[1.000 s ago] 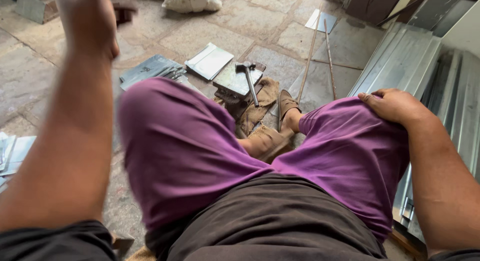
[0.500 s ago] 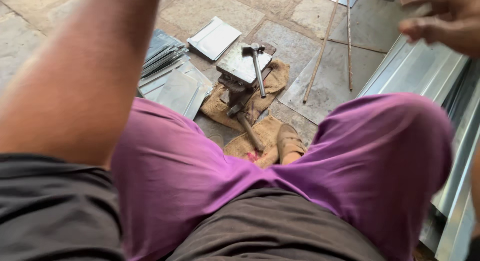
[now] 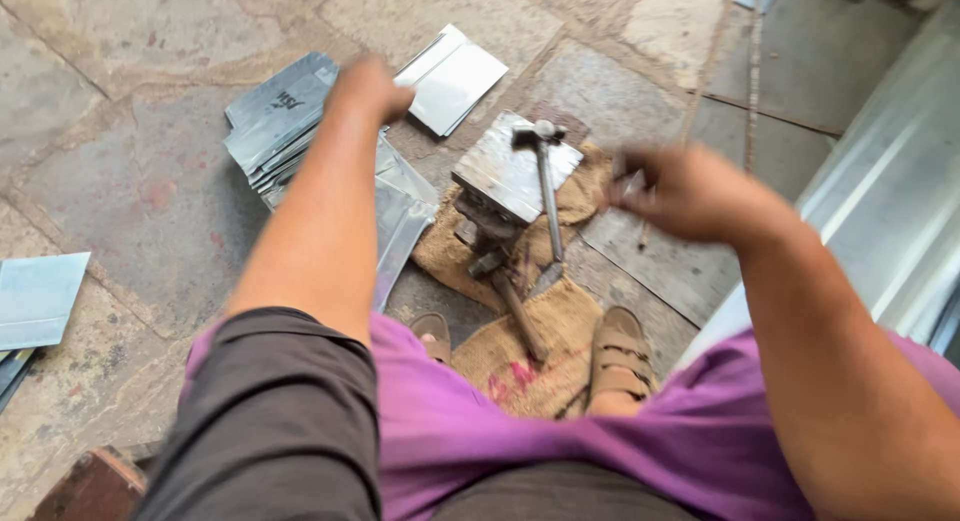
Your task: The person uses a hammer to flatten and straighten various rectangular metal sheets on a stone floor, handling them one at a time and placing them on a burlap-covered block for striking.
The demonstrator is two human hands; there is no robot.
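Observation:
My left hand (image 3: 370,86) is stretched forward over a fanned stack of thin grey metal sheets (image 3: 275,121) on the stone floor, its fingers curled down and hidden from me. My right hand (image 3: 685,191) hovers blurred to the right of a steel block (image 3: 495,176). A pale glint shows at its fingertips, too smeared to identify. A hammer (image 3: 545,186) lies across the block, head at the far end and handle pointing toward me. Block and hammer rest on brown burlap (image 3: 540,331).
A folded white sheet piece (image 3: 455,76) lies beyond the stack, and another sheet (image 3: 35,296) is at the far left. Long corrugated metal panels (image 3: 880,211) run along the right. Thin rods (image 3: 750,71) lie on the floor. My sandalled feet (image 3: 620,356) rest on the burlap.
My left arm has dropped from raised to reaching out over the sheet stack. My right hand came off my knee, rose, and now hangs beside the block. The view has tilted further down.

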